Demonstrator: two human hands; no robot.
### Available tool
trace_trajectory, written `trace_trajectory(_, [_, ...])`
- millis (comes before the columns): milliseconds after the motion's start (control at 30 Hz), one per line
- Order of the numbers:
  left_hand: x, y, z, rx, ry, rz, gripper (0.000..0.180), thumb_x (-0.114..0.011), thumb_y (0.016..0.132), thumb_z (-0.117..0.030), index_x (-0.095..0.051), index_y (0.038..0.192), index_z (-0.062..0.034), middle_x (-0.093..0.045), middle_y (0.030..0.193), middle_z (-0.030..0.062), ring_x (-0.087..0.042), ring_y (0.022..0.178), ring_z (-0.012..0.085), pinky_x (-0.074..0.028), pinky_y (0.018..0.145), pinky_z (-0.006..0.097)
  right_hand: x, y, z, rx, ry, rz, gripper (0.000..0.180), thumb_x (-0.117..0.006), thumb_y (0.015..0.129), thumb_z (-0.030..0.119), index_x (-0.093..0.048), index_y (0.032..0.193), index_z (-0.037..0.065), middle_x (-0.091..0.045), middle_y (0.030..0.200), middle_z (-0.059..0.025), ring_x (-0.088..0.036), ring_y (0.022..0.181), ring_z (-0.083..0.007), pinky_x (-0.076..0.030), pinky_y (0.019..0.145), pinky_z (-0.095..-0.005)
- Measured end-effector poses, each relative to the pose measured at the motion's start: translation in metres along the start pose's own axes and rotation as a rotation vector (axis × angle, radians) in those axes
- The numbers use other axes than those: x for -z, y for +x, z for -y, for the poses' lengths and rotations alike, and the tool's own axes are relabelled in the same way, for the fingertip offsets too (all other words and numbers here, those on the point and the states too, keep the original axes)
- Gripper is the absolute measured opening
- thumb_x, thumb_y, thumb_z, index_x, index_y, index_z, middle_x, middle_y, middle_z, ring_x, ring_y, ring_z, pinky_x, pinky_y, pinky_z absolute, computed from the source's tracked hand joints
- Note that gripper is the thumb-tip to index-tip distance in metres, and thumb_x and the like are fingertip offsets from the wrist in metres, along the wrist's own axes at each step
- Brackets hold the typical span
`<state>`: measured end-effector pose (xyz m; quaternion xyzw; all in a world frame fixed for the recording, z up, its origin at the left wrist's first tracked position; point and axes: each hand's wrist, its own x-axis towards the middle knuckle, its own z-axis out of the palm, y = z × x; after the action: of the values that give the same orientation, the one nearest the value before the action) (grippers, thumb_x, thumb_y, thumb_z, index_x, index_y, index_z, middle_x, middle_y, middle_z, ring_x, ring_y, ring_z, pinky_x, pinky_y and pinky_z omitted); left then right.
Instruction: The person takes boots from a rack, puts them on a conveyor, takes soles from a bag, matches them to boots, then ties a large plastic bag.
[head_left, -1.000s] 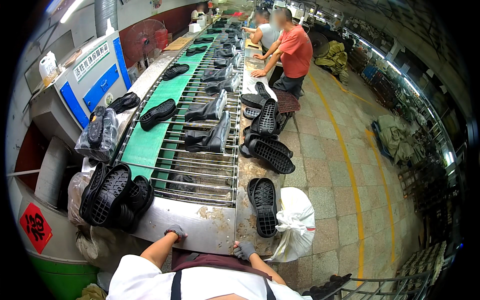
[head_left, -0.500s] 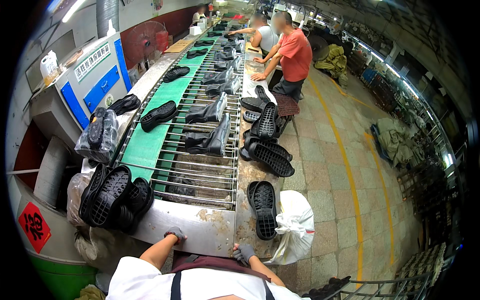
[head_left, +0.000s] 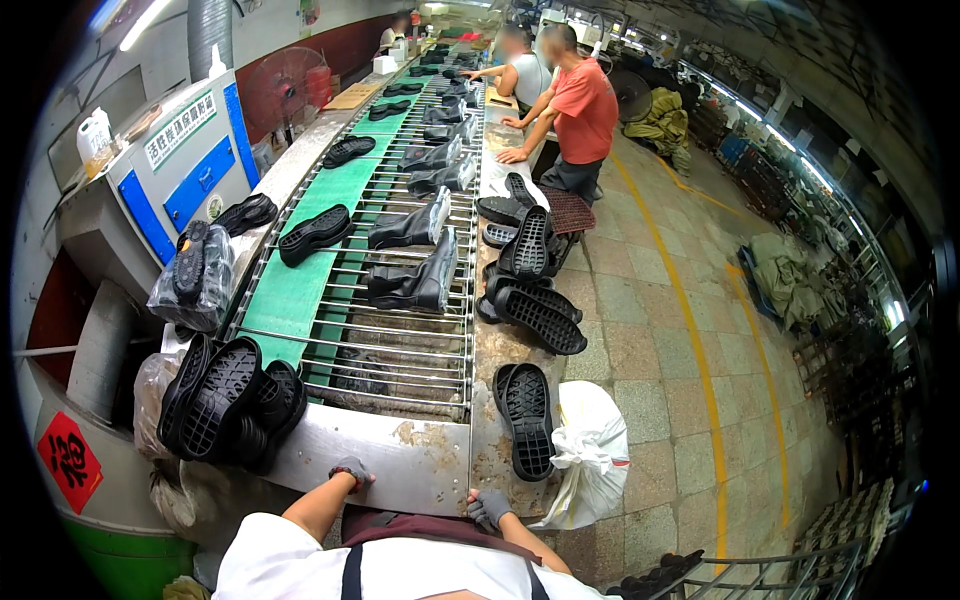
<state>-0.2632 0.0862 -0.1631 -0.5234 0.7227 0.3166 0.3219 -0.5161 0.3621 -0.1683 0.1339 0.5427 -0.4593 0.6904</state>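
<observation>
Resting on the near edge of the metal end plate, the gloved left hand lay curled over its rim, gripping nothing else. The gloved right hand sat loosely closed on the bench edge, holding nothing, just below a black sole. A pile of soles lay left of the conveyor, where black boots stood. A white bag hung beside the bench.
</observation>
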Motion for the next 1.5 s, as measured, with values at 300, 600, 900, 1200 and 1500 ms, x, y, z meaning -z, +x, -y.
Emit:
trace_trajectory(300, [-0.019, 0.025, 0.016, -0.022, 0.056, -0.074, 0.048, -0.071, 0.07, -0.051, -0.07, 0.084, -0.0057, -0.068, 0.08, 0.0114, -0.066, 0.075, 0.0236, -0.051, 0.069, 0.039, -0.013, -0.009, 0.003, 0.011, -0.083, -0.051, 0.026, -0.051, 0.093, 0.029, -0.049, 0.084, 0.005, -0.038, 0.055, 0.0005, -0.029, 0.041, -0.0072, -0.024, 0.037, -0.0224])
trace_trajectory(600, [-0.005, 0.009, 0.004, -0.015, 0.126, 0.011, 0.056, -0.066, 0.073, -0.054, -0.067, 0.103, -0.0064, -0.066, 0.103, 0.0143, -0.064, 0.095, 0.0272, -0.051, 0.079, 0.038, 0.001, 0.005, -0.002, 0.013, -0.039, 0.015, 0.027, -0.055, 0.092, 0.029, -0.053, 0.08, 0.004, -0.051, 0.058, -0.0043, -0.04, 0.041, -0.0095, -0.029, 0.037, -0.0219])
trace_trajectory(900, [-0.007, 0.017, 0.004, 0.003, 0.097, 0.011, 0.055, -0.07, 0.072, -0.052, -0.068, 0.101, -0.0057, -0.066, 0.101, 0.0153, -0.065, 0.094, 0.0274, -0.051, 0.078, 0.039, 0.006, 0.011, -0.002, -0.05, 0.072, 0.088, 0.026, -0.053, 0.092, 0.028, -0.049, 0.078, 0.006, -0.037, 0.053, 0.0021, -0.03, 0.04, -0.0075, -0.022, 0.036, -0.0224])
trace_trajectory(1200, [-0.02, 0.023, 0.013, -0.046, 0.104, -0.118, 0.049, -0.073, 0.068, -0.05, -0.069, 0.084, -0.0043, -0.066, 0.082, 0.0127, -0.065, 0.075, 0.025, -0.051, 0.069, 0.037, -0.01, -0.004, 0.004, -0.1, 0.102, 0.042, 0.025, -0.049, 0.094, 0.027, -0.046, 0.079, 0.007, -0.029, 0.053, 0.0034, -0.025, 0.039, -0.0077, -0.019, 0.035, -0.0231])
trace_trajectory(1500, [-0.026, 0.038, 0.015, 0.012, 0.067, -0.095, 0.044, -0.076, 0.068, -0.047, -0.071, 0.078, -0.0046, -0.069, 0.078, 0.0115, -0.066, 0.074, 0.0235, -0.052, 0.068, 0.038, -0.001, 0.005, 0.004, -0.109, 0.042, 0.106, 0.025, -0.049, 0.094, 0.028, -0.046, 0.08, 0.007, -0.032, 0.053, 0.003, -0.026, 0.04, -0.0075, -0.021, 0.035, -0.0232])
